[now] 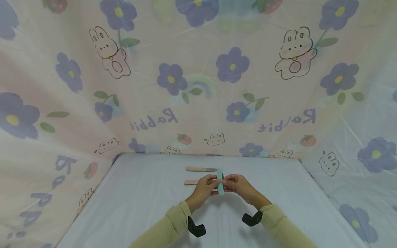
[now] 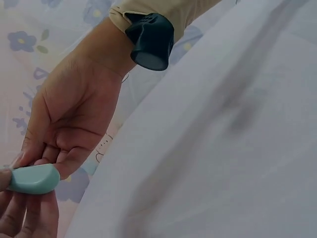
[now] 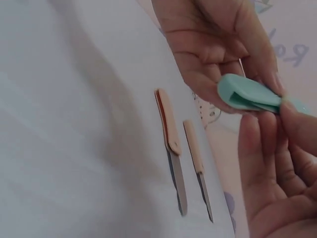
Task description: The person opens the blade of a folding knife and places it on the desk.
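Note:
Both hands hold a mint-green folding knife [image 1: 220, 188] between them, above the table. The left hand [image 1: 203, 191] grips its left side with thumb and fingers, and the right hand [image 1: 244, 190] pinches it from the right. In the right wrist view, the knife's handle [image 3: 242, 90] shows a lengthwise slot; how far its blade stands out is hard to tell. Past the hands lie a peach-coloured folding knife [image 3: 171, 121], blade out, and a knife with a light wooden handle [image 3: 193, 146].
A white cloth covers the table [image 1: 139, 206]. Patterned curtains [image 1: 201, 100] with flowers and rabbits enclose the back and sides. A black wrist mount [image 1: 196, 228] juts from the left cuff, another mount [image 1: 252, 218] from the right.

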`<state>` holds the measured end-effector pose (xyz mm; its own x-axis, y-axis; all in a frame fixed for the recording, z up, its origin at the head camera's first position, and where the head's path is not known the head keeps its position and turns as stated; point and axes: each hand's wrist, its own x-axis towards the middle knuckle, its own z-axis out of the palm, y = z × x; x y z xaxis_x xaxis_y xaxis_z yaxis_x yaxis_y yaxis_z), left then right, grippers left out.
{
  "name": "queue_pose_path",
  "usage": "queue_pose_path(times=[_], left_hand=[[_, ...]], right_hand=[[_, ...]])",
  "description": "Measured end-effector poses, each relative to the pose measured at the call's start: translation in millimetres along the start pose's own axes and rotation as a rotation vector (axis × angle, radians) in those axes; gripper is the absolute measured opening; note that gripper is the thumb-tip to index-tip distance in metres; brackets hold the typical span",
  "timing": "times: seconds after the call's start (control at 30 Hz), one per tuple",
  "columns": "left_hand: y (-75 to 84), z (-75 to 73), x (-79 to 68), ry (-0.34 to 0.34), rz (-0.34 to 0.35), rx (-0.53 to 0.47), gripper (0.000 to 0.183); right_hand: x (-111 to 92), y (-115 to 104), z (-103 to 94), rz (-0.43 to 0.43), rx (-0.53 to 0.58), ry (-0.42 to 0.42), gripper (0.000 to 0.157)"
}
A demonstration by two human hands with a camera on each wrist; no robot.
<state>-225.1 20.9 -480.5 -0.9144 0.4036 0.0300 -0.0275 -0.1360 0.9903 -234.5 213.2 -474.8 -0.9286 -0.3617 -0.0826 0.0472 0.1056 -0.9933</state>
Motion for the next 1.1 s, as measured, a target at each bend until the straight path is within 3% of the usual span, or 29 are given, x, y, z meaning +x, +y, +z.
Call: queue_pose_path(times=[0.23,0.5,0.67,0.87,1.1], left_hand=[[-1.0,-13.9,-16.9,0.008,0.036,0.021,0.034],[-5.0,-30.1,-33.6,0.035,0.027,0.033,0.032],[-9.2,-34.5,-40.4,0.055,0.015,0.021,0.036],[-15.6,-37.3,-45.2,0.08,-0.031,-0.013,0.036],[-18.0,-39.5,-48.6,0.06,-0.011,-0.018,0.034]], right_hand=[[-1.4,0.7,21.2,-0.048,-0.005,0.027,0.033],[3.8,7.2,37.7,-0.041,-0.053,-0.045,0.033],[2.1,10.9,46.8,-0.036,-0.044,-0.089,0.031],[-1.8,10.6,53.8,-0.034,-0.078,-0.079,0.029],[-2.0,12.1,56.3,-0.012,-0.06,-0.066,0.032]])
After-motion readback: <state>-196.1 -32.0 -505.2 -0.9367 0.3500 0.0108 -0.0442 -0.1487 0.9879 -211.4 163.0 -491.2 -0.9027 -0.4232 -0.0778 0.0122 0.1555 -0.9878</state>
